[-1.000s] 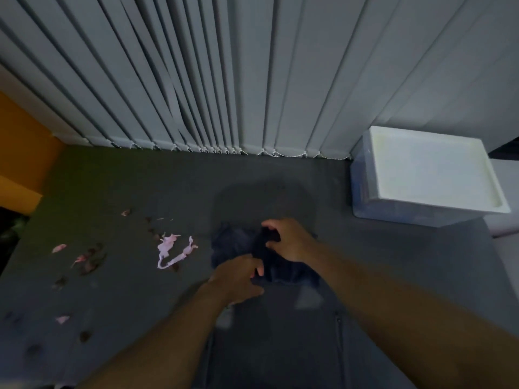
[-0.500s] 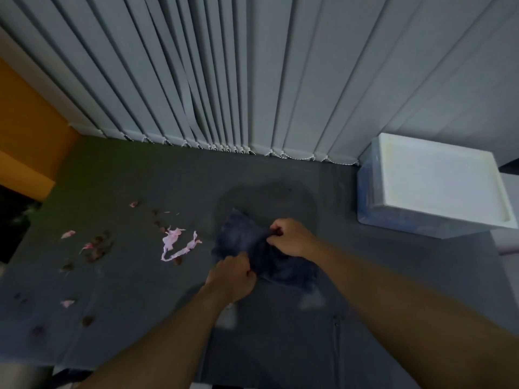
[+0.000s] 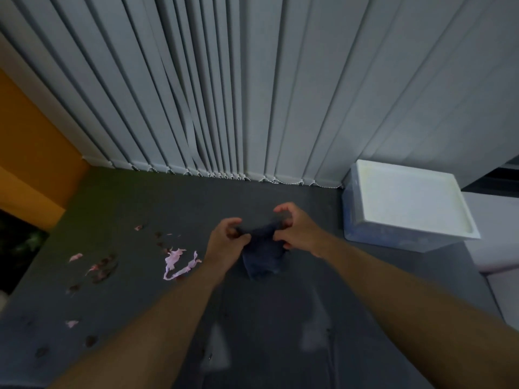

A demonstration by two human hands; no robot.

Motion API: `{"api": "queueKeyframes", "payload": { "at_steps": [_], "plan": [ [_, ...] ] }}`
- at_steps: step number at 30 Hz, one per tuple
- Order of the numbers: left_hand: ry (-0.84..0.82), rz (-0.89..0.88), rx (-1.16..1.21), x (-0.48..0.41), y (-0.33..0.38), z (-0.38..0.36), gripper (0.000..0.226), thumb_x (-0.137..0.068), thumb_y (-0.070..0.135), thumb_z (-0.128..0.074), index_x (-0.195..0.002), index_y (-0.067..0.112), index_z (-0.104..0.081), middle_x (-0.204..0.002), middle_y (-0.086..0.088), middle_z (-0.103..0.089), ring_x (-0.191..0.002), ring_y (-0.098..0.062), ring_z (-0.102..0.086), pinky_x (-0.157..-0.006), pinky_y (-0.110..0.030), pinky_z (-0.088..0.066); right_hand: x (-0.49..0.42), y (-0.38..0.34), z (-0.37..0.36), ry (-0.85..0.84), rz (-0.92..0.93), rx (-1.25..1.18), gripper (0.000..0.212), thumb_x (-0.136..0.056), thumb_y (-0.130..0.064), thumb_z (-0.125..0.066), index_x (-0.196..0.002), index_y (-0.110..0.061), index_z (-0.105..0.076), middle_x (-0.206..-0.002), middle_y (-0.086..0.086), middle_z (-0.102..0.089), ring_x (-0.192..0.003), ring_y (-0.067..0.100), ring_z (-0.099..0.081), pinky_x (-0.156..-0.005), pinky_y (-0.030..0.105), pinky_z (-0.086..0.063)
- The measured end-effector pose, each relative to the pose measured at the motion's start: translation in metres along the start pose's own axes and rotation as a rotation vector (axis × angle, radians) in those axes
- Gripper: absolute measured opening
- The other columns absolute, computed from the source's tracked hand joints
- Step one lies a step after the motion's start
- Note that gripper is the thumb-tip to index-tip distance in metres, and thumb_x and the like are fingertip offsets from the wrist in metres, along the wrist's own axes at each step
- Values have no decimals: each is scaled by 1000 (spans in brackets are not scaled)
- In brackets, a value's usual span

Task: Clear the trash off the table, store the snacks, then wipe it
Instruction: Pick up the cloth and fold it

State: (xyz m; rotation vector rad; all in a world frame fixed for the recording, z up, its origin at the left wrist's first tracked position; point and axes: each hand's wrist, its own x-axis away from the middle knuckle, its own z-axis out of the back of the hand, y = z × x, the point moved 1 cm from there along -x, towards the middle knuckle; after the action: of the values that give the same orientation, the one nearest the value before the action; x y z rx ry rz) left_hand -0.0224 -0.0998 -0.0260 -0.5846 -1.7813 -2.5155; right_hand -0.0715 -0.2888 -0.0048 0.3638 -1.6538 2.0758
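Since half a second back, the dark cloth [image 3: 262, 256] has been lifted from where it lay bunched on the bench [image 3: 196, 197] and drawn up between both hands. The view has also been tipped upward.

Left grip [image 3: 224, 242]: closed on the cloth's upper left edge, which is pinched between thumb and curled fingers. Right grip [image 3: 295, 231]: closed on the upper right edge, likewise pinched. The cloth is hung between them near the bench's middle with its lower part drooping. Whether the hem touches the bench cannot be told.

Step judged: the cloth is being shaken out or refolded ahead of wiping. Pink wrapper shreds [image 3: 177, 262] are seen just left of the left grip. Brown crumbs [image 3: 104, 268] and smaller pink bits are scattered toward the left edge. A white lidded box [image 3: 407, 203] is stood at the far right corner, against the blinds [image 3: 252, 94].

To be done well:
- The cloth should be folded into a flat pad so that a clean face is offered.
- The larger shreds are best picked off first, or they will be dragged about.
- Strokes should be worked toward one collecting spot, not off the left edge.
- Crumbs may be smeared if the cloth is damp; dampness cannot be judged.
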Motion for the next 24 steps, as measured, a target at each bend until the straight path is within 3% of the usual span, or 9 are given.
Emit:
{"api": "queueKeyframes", "payload": {
  "at_steps": [2,5,7,9,11,15,19,24],
  "plan": [
    [-25,-41,-38,-9,13,9,30,-79,-3,-73,-107,7,-72,-74,6,-61,-65,-2,-53,-61,-4,-42,1,-4,4,-18,38,65,56,-71,0,-66,-112,-38,-61,-82,0,-65,-67,12,-63,-56,27,-54],
    [-35,-141,-135,-16,24,23,26,-79,4,-75,-104,10,-77,-68,6,-59,-58,2,-50,-59,-5,-41,1,-14,10,-29,144,333,51,-69,-2,-69,-116,-21,-70,-93,-1,-71,-77,14,-69,-65,29,-57],
    [-60,-254,-285,-19,32,32,26,-77,10,-79,-103,15,-77,-65,12,-58,-54,6,-51,-60,-4,-39,2,-22,13,11,246,563,42,-68,-7,-74,-108,-19,-75,-92,-3,-74,-79,10,-65,-69,17,-51],
    [-90,-362,-503,-23,38,40,25,-80,19,-76,-105,22,-75,-76,11,-64,-68,3,-57,-68,-8,-42,2,-31,12,77,349,686,27,-72,-11,-74,-97,-19,-78,-83,-6,-72,-70,3,-55,-62,9,-38],
    [-134,-482,-687,-25,41,45,19,-88,25,-66,-106,25,-73,-91,4,-63,-85,-13,-60,-78,-24,-45,2,-35,9,132,440,738,12,-75,-12,-73,-85,-16,-77,-75,-9,-63,-70,4,-51,-66,21,-40],
    [-212,-679,-850,-17,29,52,15,-94,27,-59,-103,19,-68,-99,-1,-50,-84,-24,-58,-78,-40,-49,6,-24,1,130,443,822,18,-79,-20,-75,-96,-14,-78,-113,-1,-59,-99,15,-58,-85,25,-44],
    [-523,-586,-981,-6,1,53,20,-95,28,-57,-108,18,-69,-110,-5,-54,-104,-27,-57,-91,-43,-45,17,7,-18,-50,303,898,20,-77,-28,-75,-94,-18,-78,-99,-2,-72,-92,18,-65,-83,34,-51],
    [-779,-409,-1113,17,-37,56,23,-89,29,-52,-99,21,-71,-109,2,-67,-103,-20,-64,-88,-38,-51,28,54,-44,-292,36,898,34,-77,-44,-77,-107,-26,-75,-107,-9,-73,-94,10,-66,-81,25,-48]
  ]
}}
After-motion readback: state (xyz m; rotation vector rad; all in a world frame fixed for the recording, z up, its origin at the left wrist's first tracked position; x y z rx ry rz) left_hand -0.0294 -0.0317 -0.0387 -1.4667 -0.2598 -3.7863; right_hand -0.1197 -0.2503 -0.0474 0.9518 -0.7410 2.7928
